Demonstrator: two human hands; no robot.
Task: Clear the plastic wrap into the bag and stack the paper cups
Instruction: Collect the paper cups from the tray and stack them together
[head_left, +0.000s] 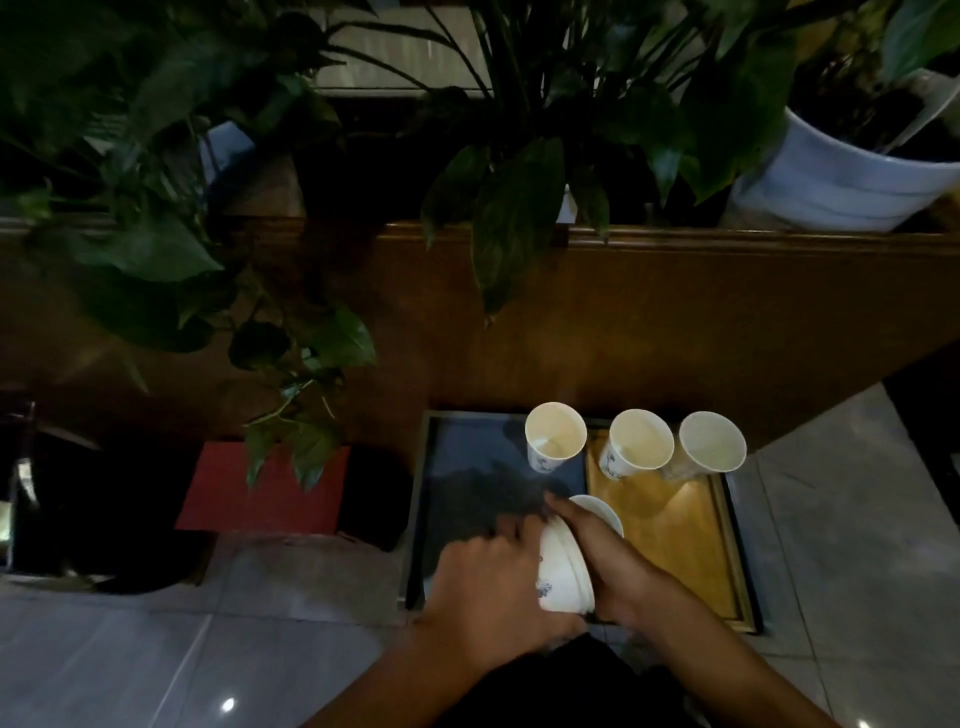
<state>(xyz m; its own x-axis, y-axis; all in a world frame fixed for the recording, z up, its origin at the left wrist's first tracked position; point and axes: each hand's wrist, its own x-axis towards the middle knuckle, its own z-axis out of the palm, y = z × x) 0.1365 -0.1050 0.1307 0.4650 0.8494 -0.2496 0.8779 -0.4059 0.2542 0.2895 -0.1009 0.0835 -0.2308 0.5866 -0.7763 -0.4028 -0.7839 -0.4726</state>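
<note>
Your biggest risk is crushing the stack of cups (566, 566) you hold between both hands: thin paper walls buckle if you squeeze while nesting, and a dented rim will jam the next cup. The stack is tilted, mouth toward one o'clock, over the near part of the tray (727, 566) on the floor; if it slips it will likely roll onto the tiles. Three loose cups stand upright along the tray's far edge: the left cup (555, 435), the middle cup (640, 441) and the right cup (710, 441). The right two stand close together, so a careless reach from six o'clock could knock one into the other. The hanging leaves (311, 364) at ten o'clock are well apart from your reach.

Your left hand (493, 592) wraps the stack's base, fingers curled round it. Your right hand (608, 561) closes over the upper side, thumb lying toward the rim. Both grips are closed on the stack, neither spread.

No plastic wrap or bag is clear in this dim view.
</note>
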